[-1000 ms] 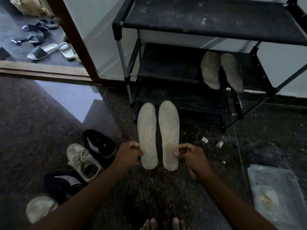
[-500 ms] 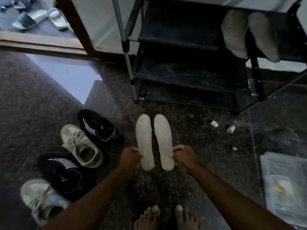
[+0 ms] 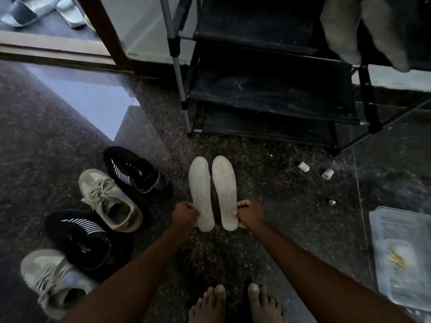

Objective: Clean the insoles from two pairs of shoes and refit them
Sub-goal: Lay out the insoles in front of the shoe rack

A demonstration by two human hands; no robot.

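At the centre of the frame the left hand (image 3: 185,214) pinches the heel end of the first insole (image 3: 201,192). The right hand (image 3: 249,214) does the same with the second insole (image 3: 225,190), fingers curled round the outer edges. The two pale soles hang side by side, toes toward the top of the frame, close but not touching. Each is held only by a narrow strip at one end, so the long free part could sag or twist out of the pinch. It would then drop onto the speckled floor (image 3: 58,148), which looks gritty near the shoe rack (image 3: 268,89), and pick up dirt again. Mix-ups are the bigger risk. Another pair of grey insoles (image 3: 342,31) lies on a rack shelf at the upper right. Four shoes crowd the left side, and the beige sneaker (image 3: 109,199) and black shoe (image 3: 137,176) are nearest the hands. In this dim light I cannot say which pair these insoles belong to, or which is the left one, so one could go into the wrong shoe or the wrong side. The sneaker's laces and tongue sit over its opening, and pushing a soft sole in past them could fold its toe under. Two small white caps (image 3: 303,167) lie loose on the floor right of centre, a hazard to the bare feet (image 3: 235,304) at the bottom edge. A clear tray (image 3: 401,229) sits at the lower right, easy to kick.
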